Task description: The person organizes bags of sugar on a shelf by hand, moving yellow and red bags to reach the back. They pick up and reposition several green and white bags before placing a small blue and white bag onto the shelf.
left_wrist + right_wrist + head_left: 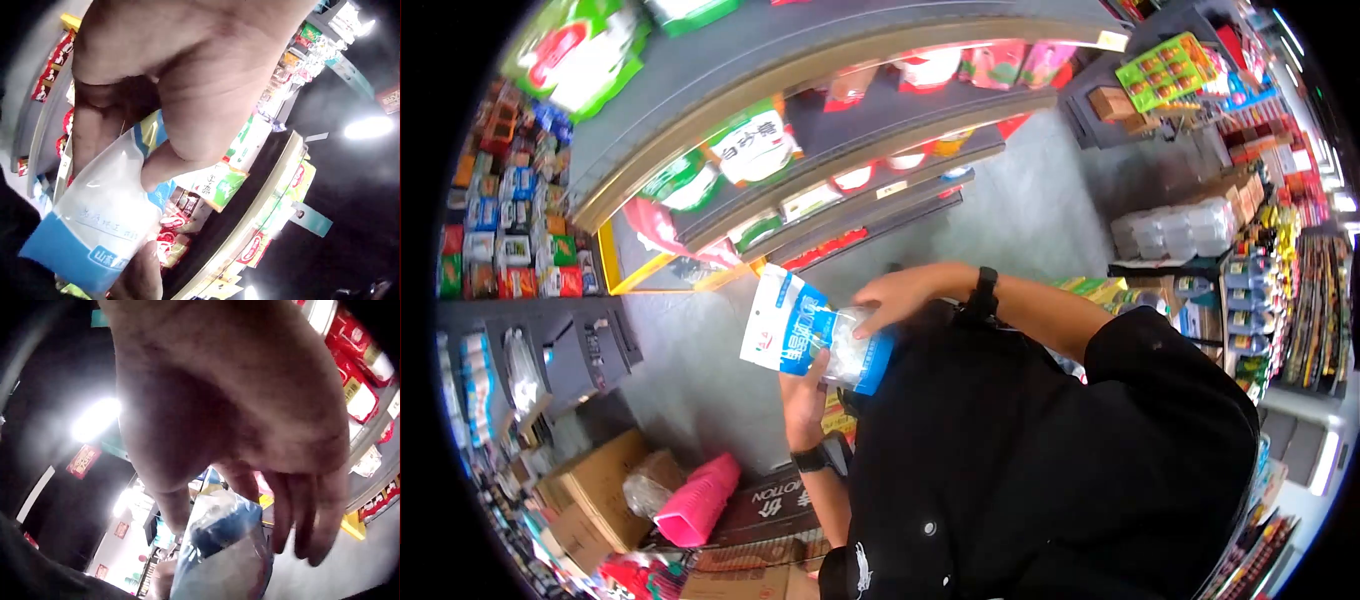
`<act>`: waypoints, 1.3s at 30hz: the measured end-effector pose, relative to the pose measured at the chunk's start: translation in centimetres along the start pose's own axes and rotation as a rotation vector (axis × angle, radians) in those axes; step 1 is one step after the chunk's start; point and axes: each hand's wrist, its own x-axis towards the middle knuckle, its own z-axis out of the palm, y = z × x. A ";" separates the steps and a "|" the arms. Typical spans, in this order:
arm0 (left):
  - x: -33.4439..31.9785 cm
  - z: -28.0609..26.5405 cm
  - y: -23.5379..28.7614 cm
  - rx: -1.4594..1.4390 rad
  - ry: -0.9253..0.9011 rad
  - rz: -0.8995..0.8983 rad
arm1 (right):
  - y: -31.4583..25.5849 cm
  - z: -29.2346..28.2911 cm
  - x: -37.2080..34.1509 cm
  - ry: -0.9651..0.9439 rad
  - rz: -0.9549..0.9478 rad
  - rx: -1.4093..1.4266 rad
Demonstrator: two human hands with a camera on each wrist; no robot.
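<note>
A blue-and-white plastic bag (pixel 792 318) with printed characters and a see-through window over white contents is held in front of the dark shirt. My left hand (pixel 804 402) grips its lower left edge in the head view, thumb lying over the front. From the other side my right hand (pixel 900 294) holds it near the window, fingers bent onto the film. In the left wrist view the thumb of the left hand (pixel 187 94) presses the white face of the bag (pixel 103 215). The right wrist view has the bag (pixel 219 550) between thumb and fingers of the right hand (pixel 231 412).
Tiered shelves (pixel 800 130) with bagged goods curve across the upper left, close ahead of the hands. Pink baskets (pixel 700 500) and cardboard boxes (pixel 605 490) stand on the lower left. Wrapped packs (pixel 1180 230) and bottles are at right. Grey floor (pixel 1010 210) runs between.
</note>
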 end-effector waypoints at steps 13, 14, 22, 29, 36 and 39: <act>10.2 17.3 -1.5 0.501 -0.446 -0.261 | 12.1 -2.0 -16.1 0.549 -0.189 0.454; 11.2 19.5 -2.3 0.564 -0.481 -0.276 | 13.7 -2.1 -18.0 0.620 -0.203 0.465; 15.8 41.0 -10.7 0.914 -0.929 -0.252 | 26.8 -0.2 -32.1 1.014 -0.157 0.669; 19.5 53.4 -18.1 0.886 -1.143 -0.333 | 33.4 1.8 -39.8 1.293 -0.092 0.853; 24.6 64.9 -22.0 0.961 -1.085 -0.341 | 40.3 -2.9 -44.3 1.469 0.149 0.646; 29.5 67.9 -24.8 1.096 -1.285 0.076 | 42.2 -7.5 -46.4 1.608 0.115 0.684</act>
